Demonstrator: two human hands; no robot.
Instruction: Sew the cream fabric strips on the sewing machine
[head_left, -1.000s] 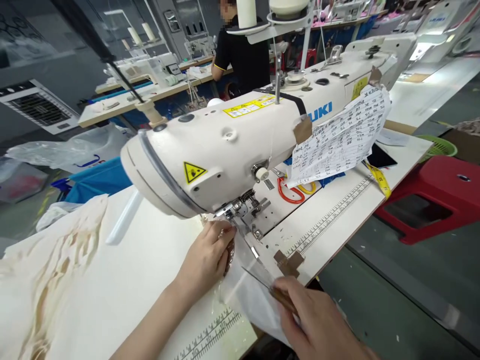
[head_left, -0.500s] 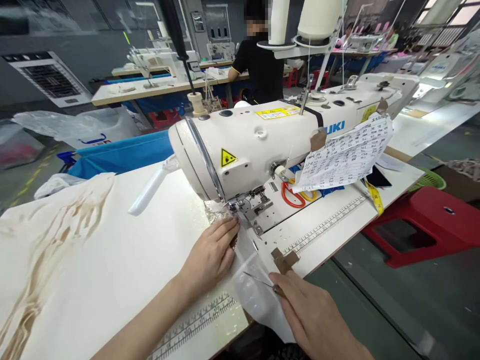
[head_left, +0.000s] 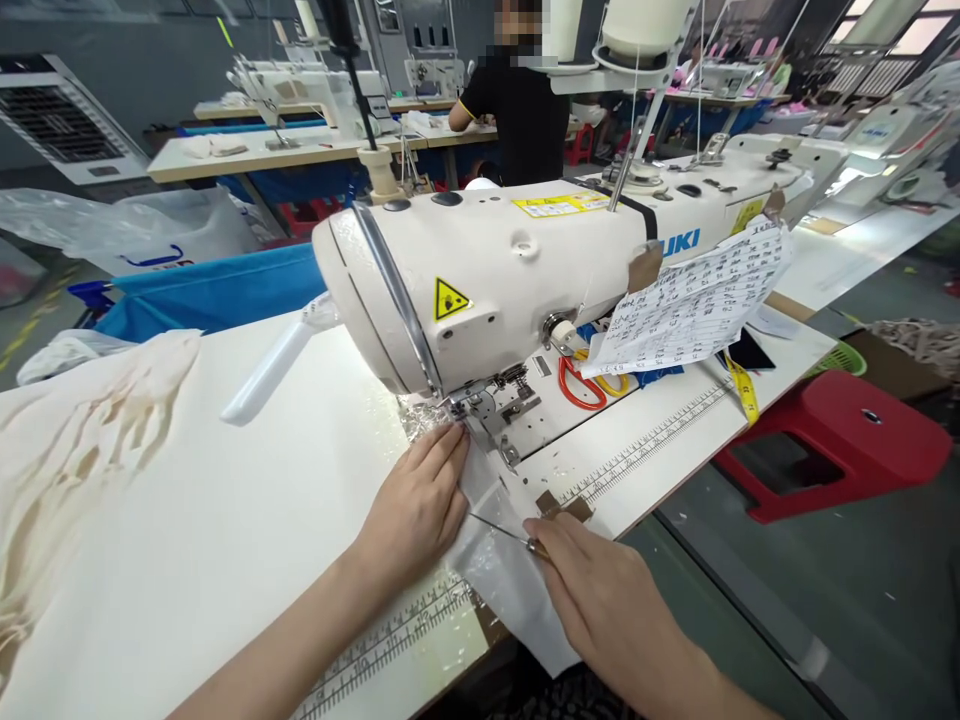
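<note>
My left hand (head_left: 416,500) lies with its fingers together on the white material (head_left: 510,590) just in front of the needle area of the white sewing machine (head_left: 480,270); what is under the fingertips is hidden. My right hand (head_left: 600,590) is closed around the handle of a thin pointed awl (head_left: 501,528), whose tip points left, close to my left hand. The white sheer material hangs over the table's front edge between both hands. Shiny clear film (head_left: 421,415) shows beside the needle area.
Red-handled scissors (head_left: 581,385) and a sheet of handwritten paper (head_left: 682,300) are by the machine. A yellow tape measure (head_left: 742,388) hangs at the right edge, near a red stool (head_left: 840,430). Cream fabric (head_left: 82,450) lies at left. A person in black (head_left: 525,125) sits beyond.
The view has shifted slightly. My right hand and the awl have moved a little closer to my left hand, which stays on the material near the needle area.
</note>
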